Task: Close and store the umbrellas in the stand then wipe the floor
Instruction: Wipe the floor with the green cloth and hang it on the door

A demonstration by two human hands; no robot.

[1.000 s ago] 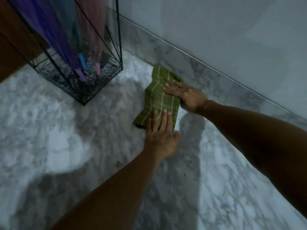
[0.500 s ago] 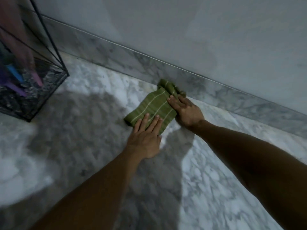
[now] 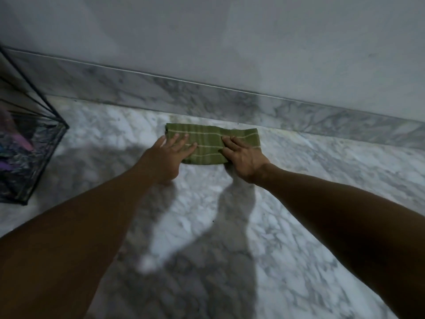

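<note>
Folded green striped cloth [image 3: 212,143] flat on white marble floor [image 3: 299,203], just beside marble skirting [image 3: 184,93]. Left hand [image 3: 165,160] and right hand [image 3: 243,160] pressed flat, fingers extended (gripping nothing). Black wire-framed glass stand [image 3: 30,143] at left edge.

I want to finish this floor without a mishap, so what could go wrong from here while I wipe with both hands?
1. Both hands, left hand and right hand, press flat on the green cloth; on polished marble floor it might slide and tip you forward.
2. A leftward sweep could knock the glass umbrella stand.
3. The cloth lies near the baseboard, so knuckles may scrape it.
</note>
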